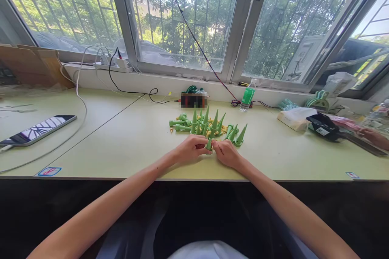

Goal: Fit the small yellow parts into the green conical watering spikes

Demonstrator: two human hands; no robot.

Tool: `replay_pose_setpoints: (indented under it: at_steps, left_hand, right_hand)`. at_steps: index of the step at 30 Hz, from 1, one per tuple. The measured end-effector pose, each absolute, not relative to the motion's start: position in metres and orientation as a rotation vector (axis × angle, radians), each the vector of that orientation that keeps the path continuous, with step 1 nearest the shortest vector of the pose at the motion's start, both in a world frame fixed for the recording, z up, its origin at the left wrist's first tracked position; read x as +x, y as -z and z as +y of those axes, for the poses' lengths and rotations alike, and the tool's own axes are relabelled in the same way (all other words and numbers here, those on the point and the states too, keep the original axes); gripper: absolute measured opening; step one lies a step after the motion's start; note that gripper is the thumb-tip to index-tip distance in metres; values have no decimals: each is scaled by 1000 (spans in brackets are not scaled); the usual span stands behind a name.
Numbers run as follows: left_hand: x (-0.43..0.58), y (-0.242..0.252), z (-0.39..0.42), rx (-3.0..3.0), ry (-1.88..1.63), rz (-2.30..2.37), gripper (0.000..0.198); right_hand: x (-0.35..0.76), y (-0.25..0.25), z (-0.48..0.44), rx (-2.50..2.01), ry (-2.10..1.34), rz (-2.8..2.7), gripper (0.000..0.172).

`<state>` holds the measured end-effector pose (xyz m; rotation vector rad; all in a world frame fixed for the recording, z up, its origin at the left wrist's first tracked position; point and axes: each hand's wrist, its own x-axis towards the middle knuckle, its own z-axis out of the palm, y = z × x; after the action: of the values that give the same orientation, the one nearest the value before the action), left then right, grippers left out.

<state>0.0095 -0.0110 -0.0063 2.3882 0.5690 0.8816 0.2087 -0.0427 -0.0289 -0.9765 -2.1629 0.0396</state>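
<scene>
Close to the table's front edge, my left hand (192, 148) grips a small green plastic cone spike (208, 145) between thumb and fingers, point up. My right hand (226, 153) is closed right beside it, fingertips pinched against the spike's side; whatever they hold is hidden. Just beyond both hands lies a cluster of similar green spikes (214, 123), several standing upright on their wide ends. Others lie on their sides, such as the green piece (182, 128) at the left. Small yellowish parts (224, 130) are scattered among them, and a copper-coloured tip (171, 130) lies at the left.
A phone (38, 129) with a white cable lies at the left. Behind the cluster stand a blurred dark box (193, 100) and a green-labelled bottle (247, 96). At the right are a tissue pack (296, 119), a black item (323, 126) and another person's hand (374, 136).
</scene>
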Motion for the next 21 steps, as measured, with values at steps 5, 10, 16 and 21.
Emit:
replay_pose_setpoints:
  at_steps: [5,10,16,21]
  left_hand:
    - [11,2,-13,2303,-859,617,35]
    - [10,-5,-15,2062,-852,612,36]
    - [6,-12,-16,1891,-844,628,43]
    - [5,-6,-11,1761,-754,606,44]
  right_hand:
    - [208,28,-43,-1030,-107,-2118,47]
    - [208,27,-44,-1069,-116,-2029,41]
    - [209,24,-46,-1010,-138,-1997,24]
    - [211,25,-44,-893,-51,-2103,22]
